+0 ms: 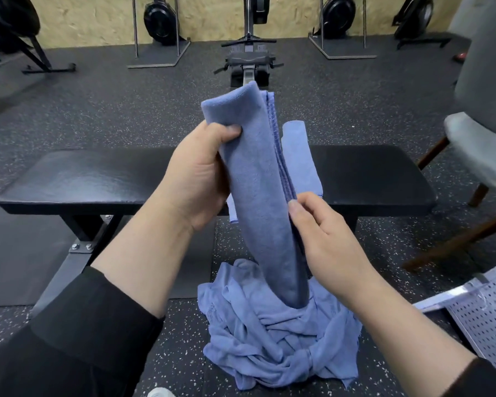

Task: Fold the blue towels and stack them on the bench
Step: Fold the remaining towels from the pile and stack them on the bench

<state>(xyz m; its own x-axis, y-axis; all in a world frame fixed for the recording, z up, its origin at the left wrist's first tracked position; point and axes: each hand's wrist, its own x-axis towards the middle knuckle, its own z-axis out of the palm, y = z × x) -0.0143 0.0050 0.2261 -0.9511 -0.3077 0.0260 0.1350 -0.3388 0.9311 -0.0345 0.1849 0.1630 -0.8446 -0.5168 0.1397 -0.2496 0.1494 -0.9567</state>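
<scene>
You are holding a partly folded blue towel (258, 179) upright in front of you, above the black padded table (83, 179). Your left hand (195, 179) is gripping it near the top, thumb pressing on the near face and fingers wrapped behind, so the folded upper end is standing up while the rest is hanging down under its own weight. Your right hand (324, 233) is pinching the stitched side edges lower down, seemingly to keep the layers lined up so the fold is staying even. The towel's lower end is dangling just over the heap of loose blue towels (278, 333) lying crumpled on the speckled floor (155, 110) between you and the table.

Behind the towel you are holding, one folded blue towel (299, 159) is already lying on the table, its near end drooping a little over the front edge; it looks like the start of the stack. Judging by the heap, most of the work is still ahead.

A grey chair (481, 144) is standing to the right of the table, a white perforated panel (487, 319) is sitting at the lower right, and a rowing machine (249, 61) is standing beyond the table.
</scene>
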